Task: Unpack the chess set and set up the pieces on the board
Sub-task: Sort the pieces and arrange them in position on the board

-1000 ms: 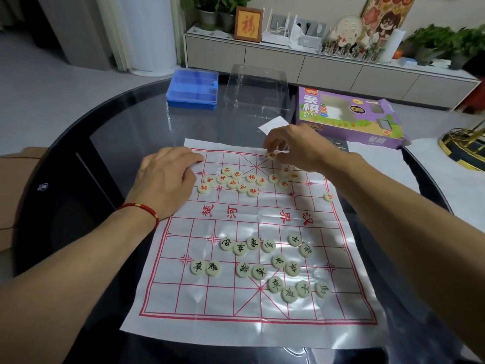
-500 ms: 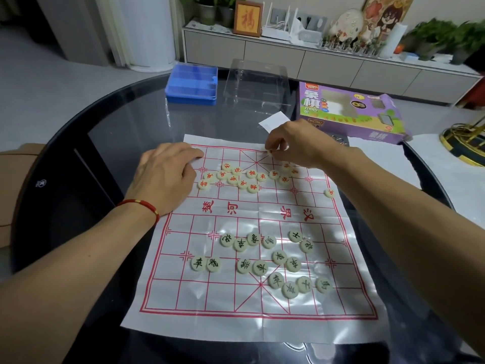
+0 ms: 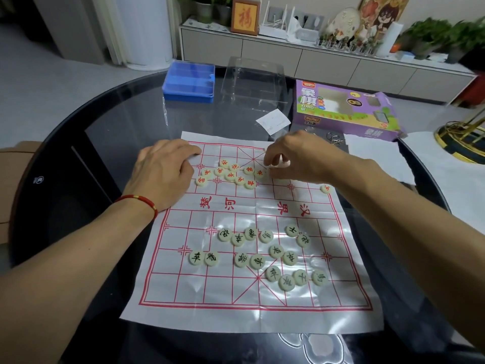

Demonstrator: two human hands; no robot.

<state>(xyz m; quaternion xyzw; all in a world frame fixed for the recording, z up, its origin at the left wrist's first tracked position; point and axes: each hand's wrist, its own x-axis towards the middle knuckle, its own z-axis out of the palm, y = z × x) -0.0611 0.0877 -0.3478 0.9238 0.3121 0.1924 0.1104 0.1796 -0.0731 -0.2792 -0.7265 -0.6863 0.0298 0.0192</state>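
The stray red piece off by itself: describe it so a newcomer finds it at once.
Start at the paper board and follow its right edge toward the far half. There one red-lettered piece sits alone on the border line, apart from the red cluster beside the left hand.

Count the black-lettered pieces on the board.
16 black-lettered pieces, all on the board's near half: a left pair, a row of four, a right pair, four mid-centre, four nearest. None seem hidden.

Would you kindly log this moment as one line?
left hand flat on board | right hand reaching red pieces | black pieces unsorted
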